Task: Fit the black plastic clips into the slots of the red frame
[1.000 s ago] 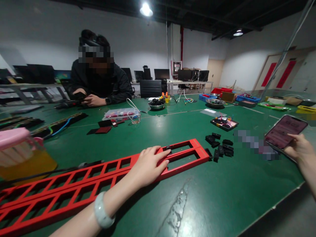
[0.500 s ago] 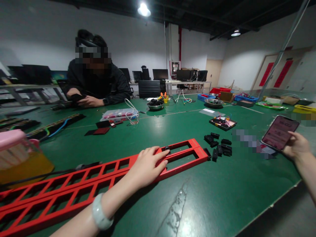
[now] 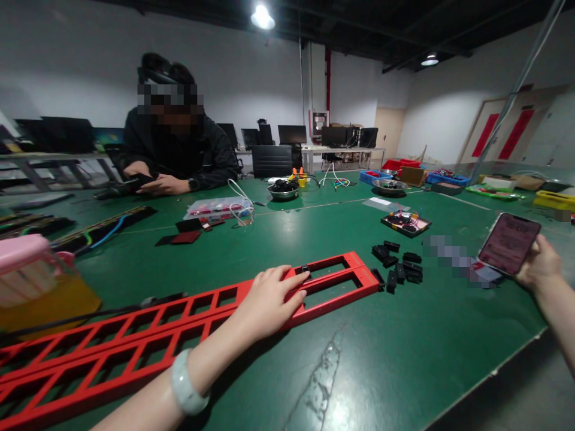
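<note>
Right grip (image 3: 541,263) clasps a phone (image 3: 510,244) at the surface's (image 3: 381,347) right side — its screen writing too blurred to read. Left grip (image 3: 269,302), fingers slightly spread, lies over a red frame (image 3: 245,292). Beyond, a metal bowl (image 3: 283,196) holds black pieces; a shallow tray (image 3: 395,228) holds wires and dark parts; a clear box (image 3: 224,215) holds red items.

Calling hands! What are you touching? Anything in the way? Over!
Left grip laid over red ladder-like frame. Right grip holding flat rectangular dark-screened phone. Frame lying on green table; small black rectangular blocks clustered by its right-hand end.
</note>
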